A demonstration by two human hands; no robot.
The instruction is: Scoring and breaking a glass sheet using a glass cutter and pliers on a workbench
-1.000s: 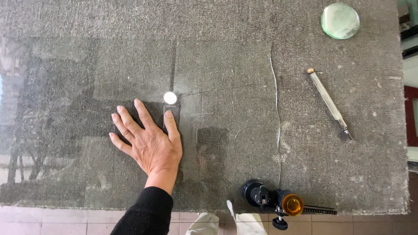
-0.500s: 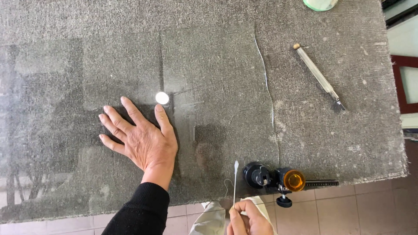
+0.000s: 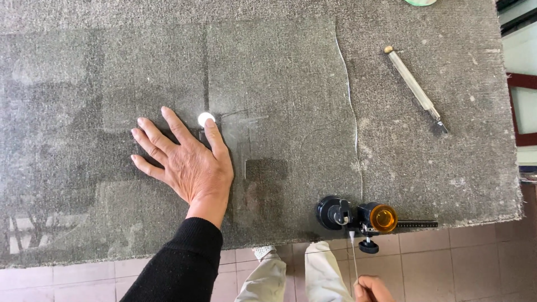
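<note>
My left hand (image 3: 187, 162) lies flat with fingers spread on a clear glass sheet (image 3: 279, 78) that covers the grey felt table (image 3: 447, 168). A small bright round spot (image 3: 206, 118) shows at my thumb tip. My right hand (image 3: 370, 289) is below the table's front edge, pinched on a thin white stick (image 3: 353, 258). The stick's tip reaches up to a black compass-style cutter (image 3: 358, 217) with a suction base and an orange knob, which sits at the front edge.
A slim metal pen-type glass cutter (image 3: 415, 86) lies on the felt at the right. A pale green round disc (image 3: 419, 2) peeks in at the top edge. Tiled floor (image 3: 447, 263) and my light trousers (image 3: 291, 274) are below the table.
My right hand came into view from below holding the thin stick, then dropped lower near the cutter. My left hand stayed flat on the glass.
</note>
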